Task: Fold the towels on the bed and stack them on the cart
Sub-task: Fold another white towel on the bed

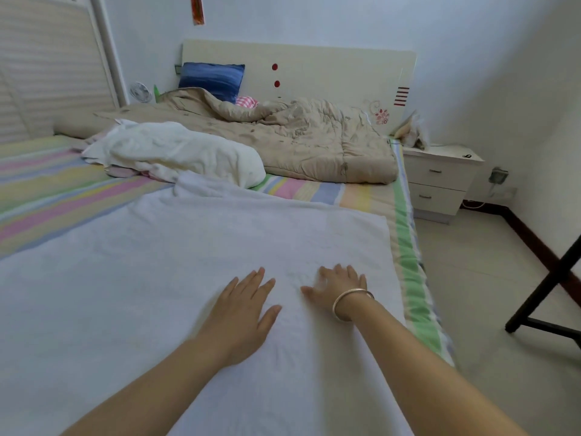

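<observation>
Over by the left wall stands a wardrobe with a slatted door, and beside it the bed's striped sheet runs in pastel bands. On that sheet, toward the head of the bed, lies a crumpled heap of white towels with something pink showing under its near edge. Just this side of the heap a large white towel is spread flat over the foot of the bed, its far corner rumpled up against the heap and its right edge lying just short of the mattress edge. The person's left hand rests palm down on this towel, its grip apart, fingers straight and slightly fanned. Close to its right, the right hand lies flat on the same towel, a little blurred, its grip likewise apart and clamped on nothing; a metal bangle circles that wrist. Behind the heap a blue pillow leans on the pale headboard, and a beige quilt is bunched across the head of the bed. Further right a white nightstand with two drawers sits against the wall, and a dark wooden frame stands on the pale floor at the far right.
</observation>
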{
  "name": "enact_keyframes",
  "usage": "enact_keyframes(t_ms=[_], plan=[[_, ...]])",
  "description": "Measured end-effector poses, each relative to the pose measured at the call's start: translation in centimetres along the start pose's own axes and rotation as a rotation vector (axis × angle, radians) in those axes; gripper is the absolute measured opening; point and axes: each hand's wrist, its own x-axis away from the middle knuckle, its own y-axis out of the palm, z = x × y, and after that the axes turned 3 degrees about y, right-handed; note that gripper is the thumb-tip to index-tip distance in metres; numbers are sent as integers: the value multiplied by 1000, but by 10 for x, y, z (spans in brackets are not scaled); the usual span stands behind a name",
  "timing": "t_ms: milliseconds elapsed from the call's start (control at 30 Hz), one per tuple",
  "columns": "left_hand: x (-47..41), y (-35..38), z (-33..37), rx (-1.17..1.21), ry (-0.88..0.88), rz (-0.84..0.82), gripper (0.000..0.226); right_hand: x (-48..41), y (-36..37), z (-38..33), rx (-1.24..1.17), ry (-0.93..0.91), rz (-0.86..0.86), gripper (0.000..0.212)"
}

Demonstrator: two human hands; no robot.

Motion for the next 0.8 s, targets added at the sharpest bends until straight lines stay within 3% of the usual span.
enact_keyframes(t_ms=[133, 300, 367, 800], plan=[[1, -11, -85, -18, -136, 9, 135, -19, 22, -68, 1, -38, -21, 83], [-14, -28, -192, -24, -227, -6, 73, -46, 42, -151, -17, -87, 24, 74], [-21, -32, -225, -27, -245, 0, 59, -56, 44, -175, 12, -127, 22, 68], [-97, -38, -370, -3, -195, -42, 57, -148, 62, -331, 56, -128, 45, 68]])
